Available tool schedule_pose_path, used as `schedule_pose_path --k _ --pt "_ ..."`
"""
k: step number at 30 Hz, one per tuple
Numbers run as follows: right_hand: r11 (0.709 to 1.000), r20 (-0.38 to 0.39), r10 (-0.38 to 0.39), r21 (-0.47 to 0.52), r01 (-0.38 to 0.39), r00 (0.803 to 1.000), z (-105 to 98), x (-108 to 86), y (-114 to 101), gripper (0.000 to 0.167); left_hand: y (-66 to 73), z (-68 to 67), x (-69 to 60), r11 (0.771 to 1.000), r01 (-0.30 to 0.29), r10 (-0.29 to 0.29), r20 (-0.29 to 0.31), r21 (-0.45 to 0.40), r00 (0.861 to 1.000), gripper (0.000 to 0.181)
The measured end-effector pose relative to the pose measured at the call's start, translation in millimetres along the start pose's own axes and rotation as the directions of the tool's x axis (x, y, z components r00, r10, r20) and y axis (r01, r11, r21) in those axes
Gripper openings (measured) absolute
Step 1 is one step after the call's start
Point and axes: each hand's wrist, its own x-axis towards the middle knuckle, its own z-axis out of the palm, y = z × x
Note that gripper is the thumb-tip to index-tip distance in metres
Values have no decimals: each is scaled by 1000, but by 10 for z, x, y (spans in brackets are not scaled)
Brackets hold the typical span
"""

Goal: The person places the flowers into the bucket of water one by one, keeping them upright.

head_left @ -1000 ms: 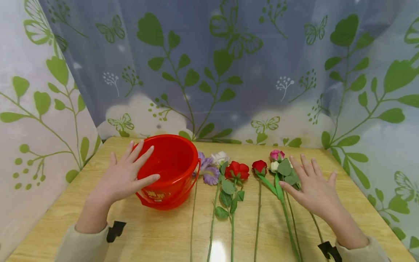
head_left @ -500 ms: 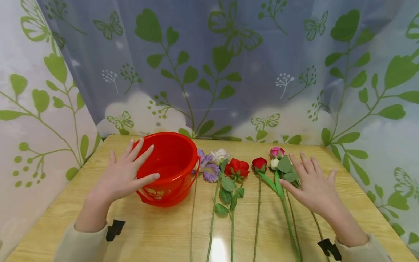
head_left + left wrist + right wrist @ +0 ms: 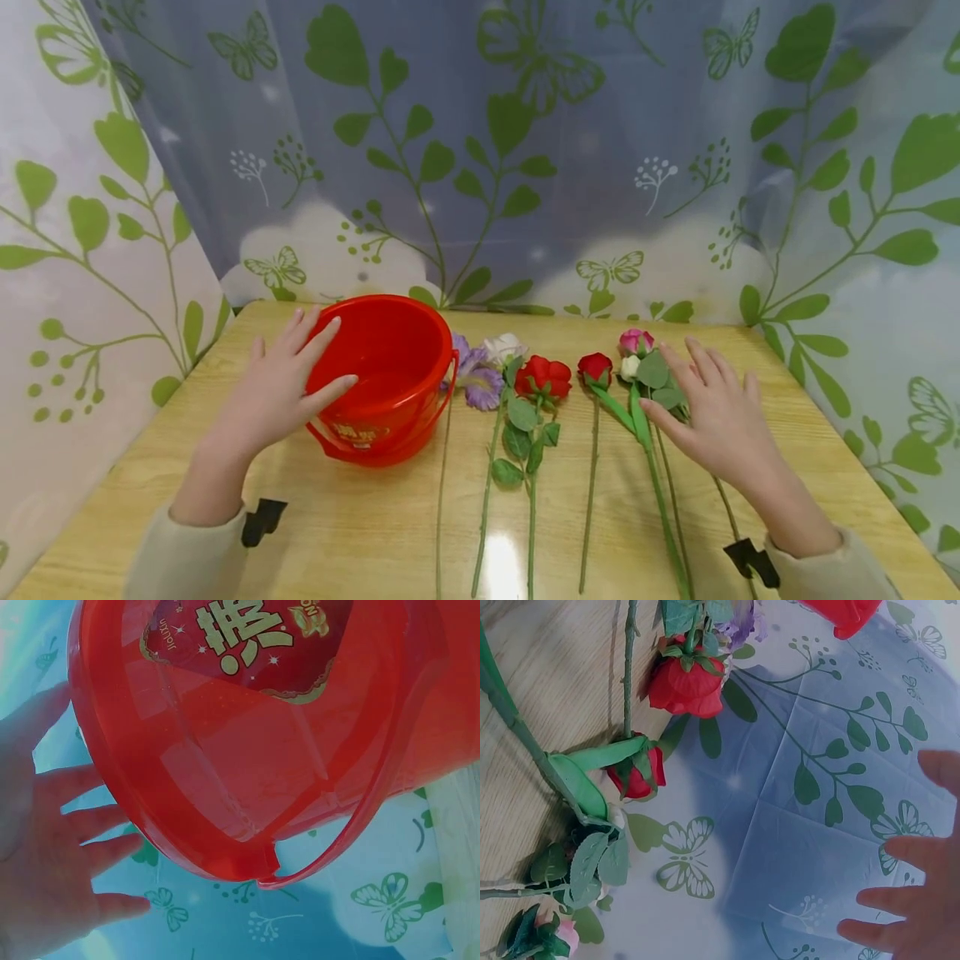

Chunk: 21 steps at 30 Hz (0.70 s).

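Hanging behind the worktop (image 3: 337,533), a blue-and-white cloth (image 3: 592,192) printed with green leaves and butterflies forms the largest element; the wood-grained worktop extends below it. A red bucket (image 3: 408,417) stands upright at the worktop's left, its axis vertical and mouth upward. Long-stemmed flowers (image 3: 517,440) lie to its right, blooms toward the cloth and stems toward the person; the left stems run nearly straight, while the rightmost slant, near ends rightward. The hands are well apart, fingers spread: the left hand (image 3: 279,393) at the bucket's left rim, contact uncertain, and the right hand (image 3: 717,417) above the rightmost stems, clear of the blooms. The bucket's handle (image 3: 360,825) is lowered, arching below the rim, near a dark red label (image 3: 247,645) with gold characters. Among the blooms, a purple flower (image 3: 478,379) lies just beside the bucket, followed rightward by a white rose (image 3: 504,348), a large red rose (image 3: 543,379), a smaller red rose (image 3: 595,368), a pink rose (image 3: 635,340) and a white bud (image 3: 629,367).
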Motion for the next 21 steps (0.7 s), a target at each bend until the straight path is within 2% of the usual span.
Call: schedule_pose_path --k 3,6,8,12,16,21 --pt "998 -80 -25 48 29 996 10 5 -21 64 -15 -1 -9 999 -49 47 -122 -12 991 65" --pt "995 -179 -56 76 70 982 15 6 -37 55 -23 8 -27 995 -90 79 -240 -32 968 51" --pt "991 -241 -82 81 105 967 19 3 -45 49 -21 10 -48 993 -103 84 -295 -51 952 42" --pt "986 -321 -123 66 151 939 35 0 -54 41 -39 18 -102 991 -101 68 -336 -83 940 32" --pt "985 -338 -131 65 162 932 50 -8 -32 39 -106 49 -119 991 -91 49 -361 -102 931 30" --pt "977 -357 -165 69 202 919 99 -29 45 35 -222 92 -107 985 -63 -8 -414 -159 910 27"
